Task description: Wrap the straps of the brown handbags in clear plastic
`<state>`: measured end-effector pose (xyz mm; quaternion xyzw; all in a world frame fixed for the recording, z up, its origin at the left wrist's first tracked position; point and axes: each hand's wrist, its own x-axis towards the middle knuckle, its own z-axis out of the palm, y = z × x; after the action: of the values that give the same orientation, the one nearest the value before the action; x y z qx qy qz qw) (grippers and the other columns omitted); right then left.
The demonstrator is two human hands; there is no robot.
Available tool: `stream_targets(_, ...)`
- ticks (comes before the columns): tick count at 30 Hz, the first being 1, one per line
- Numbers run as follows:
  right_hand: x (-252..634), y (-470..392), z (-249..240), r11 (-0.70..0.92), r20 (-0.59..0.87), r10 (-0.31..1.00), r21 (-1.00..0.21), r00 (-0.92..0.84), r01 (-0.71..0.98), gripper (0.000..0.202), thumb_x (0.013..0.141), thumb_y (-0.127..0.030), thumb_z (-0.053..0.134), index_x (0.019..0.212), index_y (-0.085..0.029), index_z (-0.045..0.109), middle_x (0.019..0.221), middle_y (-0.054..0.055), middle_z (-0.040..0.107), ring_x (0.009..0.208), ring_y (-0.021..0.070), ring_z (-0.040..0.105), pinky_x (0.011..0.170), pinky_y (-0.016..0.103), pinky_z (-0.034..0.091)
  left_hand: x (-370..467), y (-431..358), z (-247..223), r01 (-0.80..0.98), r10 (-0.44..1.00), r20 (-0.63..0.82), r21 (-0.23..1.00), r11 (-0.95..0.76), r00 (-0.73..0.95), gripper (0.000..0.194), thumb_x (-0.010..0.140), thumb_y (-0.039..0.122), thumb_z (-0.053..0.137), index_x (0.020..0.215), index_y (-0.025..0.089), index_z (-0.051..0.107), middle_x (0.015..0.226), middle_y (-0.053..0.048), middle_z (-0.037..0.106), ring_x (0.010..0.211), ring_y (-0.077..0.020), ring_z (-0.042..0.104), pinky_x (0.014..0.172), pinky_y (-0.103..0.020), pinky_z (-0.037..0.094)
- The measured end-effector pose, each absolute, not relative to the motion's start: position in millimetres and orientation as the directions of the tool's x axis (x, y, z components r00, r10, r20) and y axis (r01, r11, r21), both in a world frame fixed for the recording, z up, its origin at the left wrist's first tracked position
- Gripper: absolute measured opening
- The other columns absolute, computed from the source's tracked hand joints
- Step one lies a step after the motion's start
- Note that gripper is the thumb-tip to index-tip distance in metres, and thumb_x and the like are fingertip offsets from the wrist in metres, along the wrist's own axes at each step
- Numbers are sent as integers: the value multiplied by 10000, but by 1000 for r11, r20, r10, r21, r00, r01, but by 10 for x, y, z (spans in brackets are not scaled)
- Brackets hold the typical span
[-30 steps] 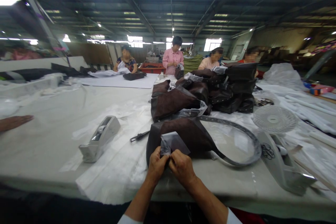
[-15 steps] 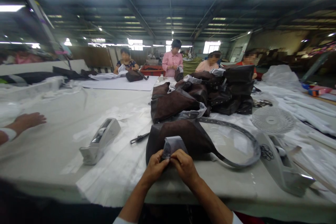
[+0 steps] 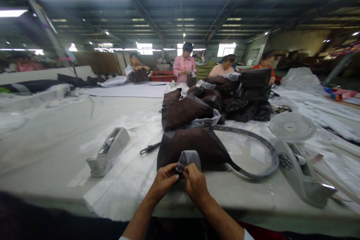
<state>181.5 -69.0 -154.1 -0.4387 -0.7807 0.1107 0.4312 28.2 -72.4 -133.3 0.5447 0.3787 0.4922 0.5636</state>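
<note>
Left of my left hand (image 3: 164, 180), a dispenser (image 3: 97, 165) stands on the surface (image 3: 53, 135). That hand and my right hand (image 3: 197, 184) pinch plastic (image 3: 192, 156) at the near edge of the bag (image 3: 194, 140). Pulling too hard with 2 hands could, I think, tear the plastic; a loose pinch could drop it.

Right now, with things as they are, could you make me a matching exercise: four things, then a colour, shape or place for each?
1. plastic film
2. fan
3. crate
4. bag strap

A. red
B. curved in a loop
C. between left hand and right hand
D. round and whitish

Pairs: 1-C, 2-D, 3-A, 4-B
</note>
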Motion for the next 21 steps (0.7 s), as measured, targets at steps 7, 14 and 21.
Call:
stream_targets(7,1802,-722,-1511,32,44,994,-993,-103,-118,297,757,-456,597,834,-175,542,582,-22,529,479,122,495,430,238,418,322,-701,-1295,-69,996,84,994,-82,22,244,687,190,627,927,158,665,885,-57,721,837,-202,658,773,-289,510)
stream_targets(14,1816,-676,-1472,-182,-137,981,-899,-141,-398,429,554,-480,777,724,-118,623,547,-7,554,438,84,467,357,191,383,381,-784,-1086,229,971,239,945,-234,6,266,776,259,551,1006,212,678,980,-29,706,942,-209,635,843,-275,494)
stream_targets(21,1779,-733,-1294,-241,-145,963,-843,-228,-482,328,599,-390,764,663,-138,565,528,-11,570,395,55,432,324,152,336,361,-888,-1022,115,977,201,971,-209,77,392,781,209,467,1132,156,631,1026,-59,684,927,-218,607,837,-313,488)
